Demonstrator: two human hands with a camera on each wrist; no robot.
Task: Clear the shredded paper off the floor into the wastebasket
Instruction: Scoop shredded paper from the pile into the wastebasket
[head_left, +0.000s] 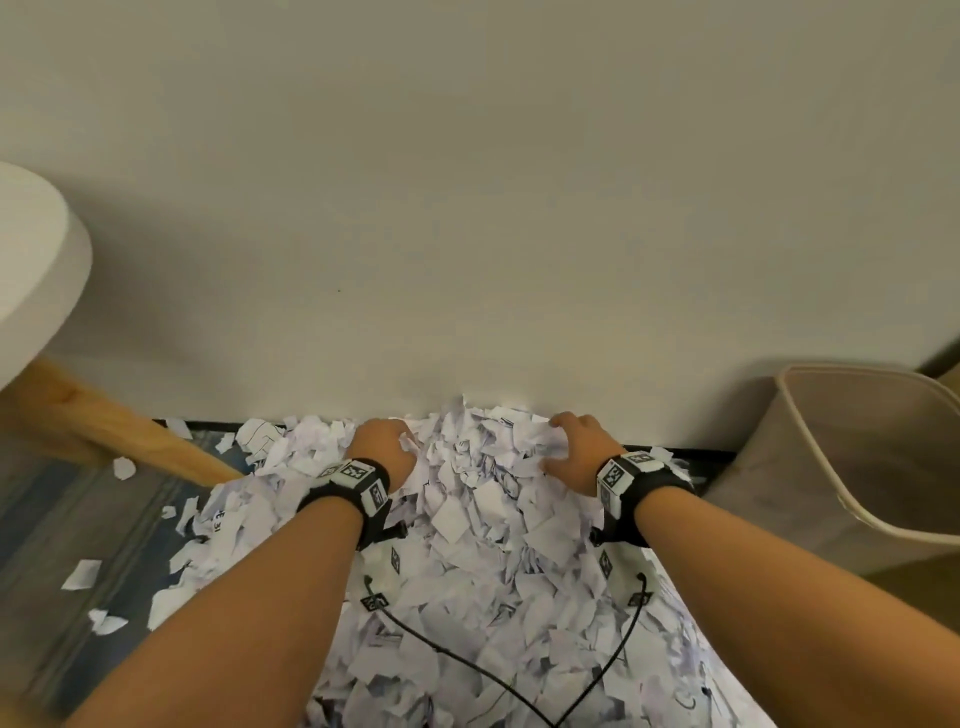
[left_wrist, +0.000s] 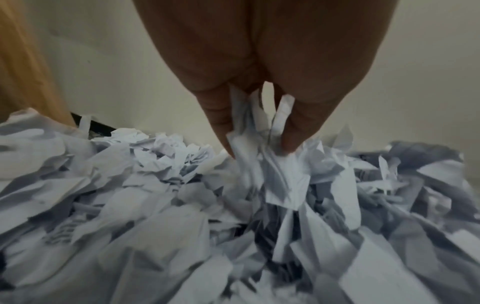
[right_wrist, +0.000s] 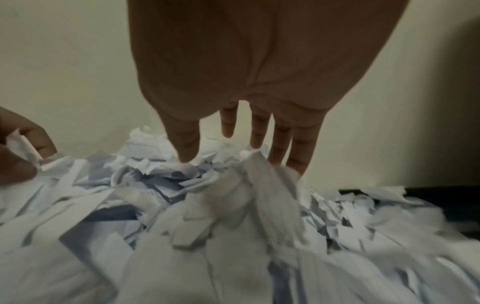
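A big heap of white shredded paper lies on the floor against the wall. My left hand is dug into its far left part. In the left wrist view, this left hand pinches a bunch of scraps between thumb and fingers. My right hand rests on the far right part of the heap. The right wrist view shows my right hand with fingers straight and spread, tips touching the paper. A beige wastebasket stands to the right, its mouth facing me.
A cream wall with a black baseboard closes off the far side. At left are a slanted wooden leg and a white round tabletop. Loose scraps dot the grey floor on the left. Black cables cross the heap.
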